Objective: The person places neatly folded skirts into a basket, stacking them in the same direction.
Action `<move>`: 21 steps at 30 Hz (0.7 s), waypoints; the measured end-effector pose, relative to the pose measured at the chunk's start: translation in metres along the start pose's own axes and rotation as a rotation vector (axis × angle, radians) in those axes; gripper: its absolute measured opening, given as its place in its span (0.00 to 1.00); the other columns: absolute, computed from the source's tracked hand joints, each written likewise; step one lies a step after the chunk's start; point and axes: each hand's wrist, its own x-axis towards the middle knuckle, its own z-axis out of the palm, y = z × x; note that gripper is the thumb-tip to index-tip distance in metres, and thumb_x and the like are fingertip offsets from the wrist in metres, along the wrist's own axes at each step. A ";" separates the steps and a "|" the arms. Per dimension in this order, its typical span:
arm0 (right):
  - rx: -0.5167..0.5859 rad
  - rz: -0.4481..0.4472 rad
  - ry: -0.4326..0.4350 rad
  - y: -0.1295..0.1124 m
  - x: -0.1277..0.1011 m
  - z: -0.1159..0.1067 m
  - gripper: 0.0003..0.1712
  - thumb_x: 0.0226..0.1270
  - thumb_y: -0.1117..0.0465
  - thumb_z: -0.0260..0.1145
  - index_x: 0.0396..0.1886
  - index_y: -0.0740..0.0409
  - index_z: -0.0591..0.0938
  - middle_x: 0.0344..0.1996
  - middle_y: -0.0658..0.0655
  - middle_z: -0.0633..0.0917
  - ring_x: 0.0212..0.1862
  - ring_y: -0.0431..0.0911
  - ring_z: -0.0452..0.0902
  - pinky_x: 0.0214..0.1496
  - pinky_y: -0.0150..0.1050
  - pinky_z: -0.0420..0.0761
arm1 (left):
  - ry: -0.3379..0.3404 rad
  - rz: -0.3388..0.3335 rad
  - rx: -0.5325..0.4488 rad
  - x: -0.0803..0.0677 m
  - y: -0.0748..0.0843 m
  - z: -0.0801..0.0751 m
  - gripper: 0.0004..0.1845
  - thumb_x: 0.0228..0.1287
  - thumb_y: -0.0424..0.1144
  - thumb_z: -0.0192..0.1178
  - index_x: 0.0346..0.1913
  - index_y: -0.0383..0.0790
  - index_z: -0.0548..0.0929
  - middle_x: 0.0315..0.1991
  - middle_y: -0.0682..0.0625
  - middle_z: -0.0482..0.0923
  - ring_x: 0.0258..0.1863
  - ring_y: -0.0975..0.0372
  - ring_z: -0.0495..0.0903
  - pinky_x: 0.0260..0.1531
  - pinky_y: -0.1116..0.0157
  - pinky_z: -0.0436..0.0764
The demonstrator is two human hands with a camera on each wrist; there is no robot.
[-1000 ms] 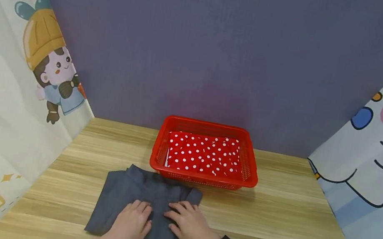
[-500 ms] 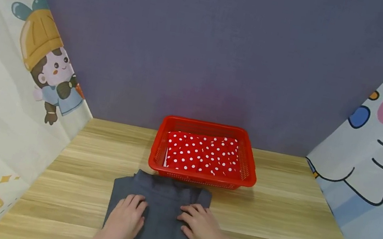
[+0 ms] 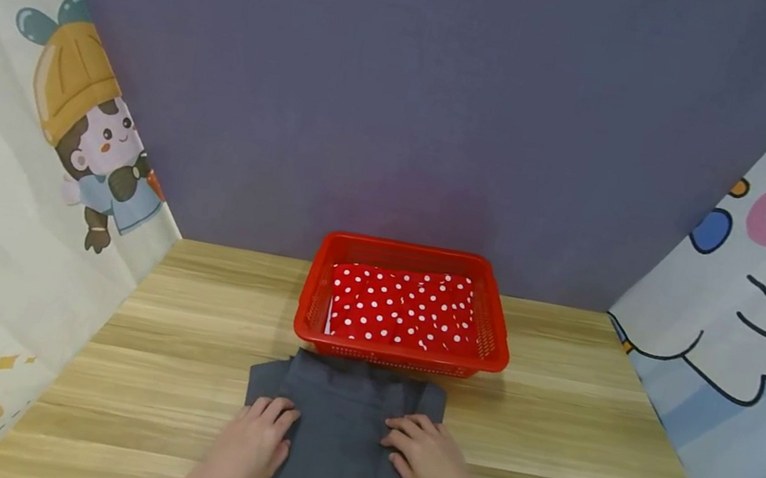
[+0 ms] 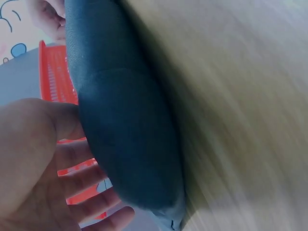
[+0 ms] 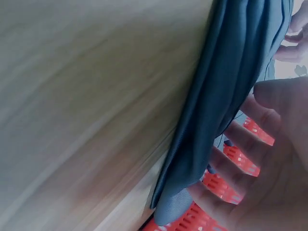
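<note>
A dark grey folded garment [image 3: 336, 447] lies on the wooden table, its several layers stacked, with uneven top corners at the far edge. My left hand [image 3: 249, 441] rests on its left side, and my right hand [image 3: 430, 460] rests on its right side. In the left wrist view the thumb and spread fingers of the left hand [image 4: 53, 163] touch the thick rounded fold. The right wrist view shows the fingers of the right hand [image 5: 260, 154] spread along the layered edge. Neither hand curls round the cloth.
Just beyond the garment stands a red plastic basket [image 3: 402, 354] holding a folded red cloth with white dots [image 3: 405, 308]. A grey-blue panel [image 3: 421, 102] rises behind the table [image 3: 562, 438]. Printed curtains flank both sides, a cartoon child left and a pig-nosed figure right.
The garment has shifted to the right and turned squarer to the table. The right hand has moved right with it, while the left hand now lies at the garment's left part.
</note>
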 end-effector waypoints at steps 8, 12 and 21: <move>-0.014 0.086 -0.019 0.011 -0.013 -0.003 0.08 0.64 0.54 0.59 0.41 0.43 0.82 0.53 0.48 0.78 0.53 0.48 0.71 0.49 0.53 0.73 | -0.044 0.032 -0.061 0.010 0.015 0.005 0.20 0.57 0.45 0.60 0.50 0.39 0.79 0.48 0.48 0.74 0.45 0.56 0.72 0.44 0.56 0.74; -0.034 0.110 -0.008 0.016 -0.019 -0.007 0.08 0.63 0.54 0.60 0.40 0.45 0.82 0.52 0.49 0.79 0.53 0.49 0.71 0.50 0.53 0.74 | -0.039 0.036 -0.073 0.016 0.023 0.008 0.19 0.57 0.46 0.60 0.50 0.39 0.79 0.48 0.49 0.75 0.45 0.56 0.72 0.44 0.57 0.75; -0.026 0.175 -0.007 0.023 -0.028 -0.011 0.07 0.63 0.55 0.60 0.38 0.47 0.82 0.50 0.50 0.80 0.52 0.50 0.72 0.48 0.56 0.74 | -0.059 0.044 -0.088 0.026 0.035 0.012 0.18 0.57 0.44 0.60 0.49 0.40 0.80 0.47 0.50 0.75 0.44 0.57 0.73 0.45 0.59 0.75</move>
